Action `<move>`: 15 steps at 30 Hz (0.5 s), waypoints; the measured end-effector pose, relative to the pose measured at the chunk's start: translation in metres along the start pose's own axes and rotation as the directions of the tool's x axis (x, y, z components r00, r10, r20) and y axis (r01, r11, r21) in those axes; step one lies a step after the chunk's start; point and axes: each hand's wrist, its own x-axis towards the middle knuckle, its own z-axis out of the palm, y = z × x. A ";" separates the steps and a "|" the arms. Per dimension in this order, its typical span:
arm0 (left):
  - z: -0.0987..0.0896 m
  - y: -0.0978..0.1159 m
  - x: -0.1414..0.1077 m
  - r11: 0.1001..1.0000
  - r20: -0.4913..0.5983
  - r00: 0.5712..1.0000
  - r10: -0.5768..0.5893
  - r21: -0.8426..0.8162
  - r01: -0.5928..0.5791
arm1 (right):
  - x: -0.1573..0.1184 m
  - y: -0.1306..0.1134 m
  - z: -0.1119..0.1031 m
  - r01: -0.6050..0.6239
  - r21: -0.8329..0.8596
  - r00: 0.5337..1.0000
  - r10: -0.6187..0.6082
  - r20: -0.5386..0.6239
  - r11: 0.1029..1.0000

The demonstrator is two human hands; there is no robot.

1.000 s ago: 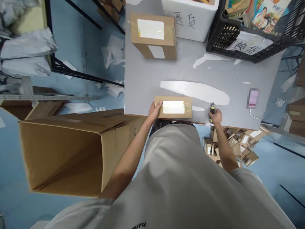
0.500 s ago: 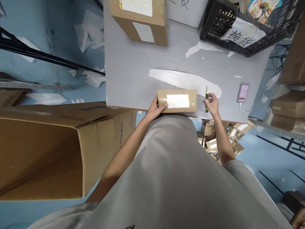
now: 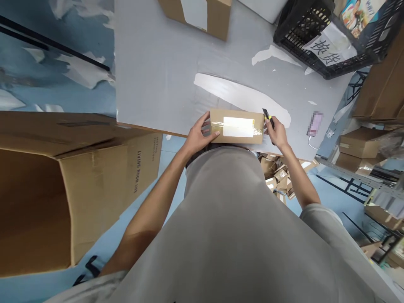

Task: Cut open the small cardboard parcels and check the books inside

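Observation:
A small cardboard box (image 3: 217, 130) with a white label and clear tape lies at the near edge of the grey table. My left hand (image 3: 200, 134) grips its left end, thumb on top and fingers against the side. In my right hand (image 3: 276, 131) is a black and yellow utility knife (image 3: 267, 115), its blade end pointing up and to the left. That hand is right beside the box's right end; whether the blade touches the cardboard I cannot tell.
White paper backing (image 3: 240, 93) lies beyond the box. A larger carton (image 3: 217, 19) and a black crate (image 3: 328, 50) stand farther back. At right rests a pink device with a cable (image 3: 314, 123). A big open carton (image 3: 104, 176) stands at lower left, several small boxes (image 3: 280, 176) below the table.
My right hand has moved left with the knife, up to the box's right end, and the knife has tilted from upright to leftward. My left hand stays on the box. The view has shifted.

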 end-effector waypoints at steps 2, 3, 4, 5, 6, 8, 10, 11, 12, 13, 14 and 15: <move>0.004 -0.002 -0.001 1.000 -0.007 1.000 0.004 -0.027 -0.004 | -0.002 -0.001 0.001 -0.003 -0.001 1.000 0.003 0.002 1.000; 0.007 -0.002 -0.002 0.999 -0.018 1.000 0.010 -0.035 -0.011 | -0.003 -0.002 0.000 -0.004 -0.005 1.000 0.004 -0.005 1.000; 0.010 -0.002 -0.002 0.999 -0.028 0.999 0.017 -0.041 -0.018 | -0.003 -0.002 -0.001 -0.005 -0.012 1.000 0.005 -0.018 1.000; 0.013 0.000 -0.002 0.999 -0.038 0.999 0.025 -0.044 -0.027 | -0.002 -0.002 -0.003 -0.005 -0.024 0.999 0.004 -0.036 1.000; 0.016 0.001 -0.002 0.998 -0.046 0.998 0.034 -0.045 -0.036 | -0.001 -0.002 -0.007 -0.002 -0.039 0.998 0.000 -0.058 0.999; 0.022 0.005 0.001 0.997 -0.060 0.996 0.059 -0.040 -0.062 | 0.005 -0.001 -0.014 0.006 -0.072 0.995 -0.013 -0.101 0.997; 0.028 0.008 0.006 0.996 -0.072 0.994 0.084 -0.030 -0.086 | 0.013 0.001 -0.020 0.021 -0.086 0.992 -0.031 -0.123 0.996; 0.030 0.007 0.008 0.995 -0.077 0.993 0.092 -0.025 -0.094 | 0.018 0.001 -0.022 0.028 -0.081 0.992 -0.038 -0.124 0.996; 0.032 0.005 0.011 0.995 -0.082 0.992 0.096 -0.022 -0.098 | 0.022 0.002 -0.022 0.033 -0.069 0.992 -0.041 -0.119 0.997; 0.033 0.002 0.014 0.995 -0.085 0.992 0.095 -0.021 -0.097 | 0.026 0.002 -0.022 0.037 -0.056 0.993 -0.043 -0.106 0.998; 0.034 -0.002 0.017 0.995 -0.088 0.992 0.092 -0.021 -0.094 | 0.029 0.002 -0.021 0.041 -0.049 0.995 -0.045 -0.088 0.998; 0.035 -0.007 0.019 0.996 -0.090 0.992 0.088 -0.022 -0.090 | 0.032 0.002 -0.021 0.045 -0.055 0.996 -0.049 -0.070 0.997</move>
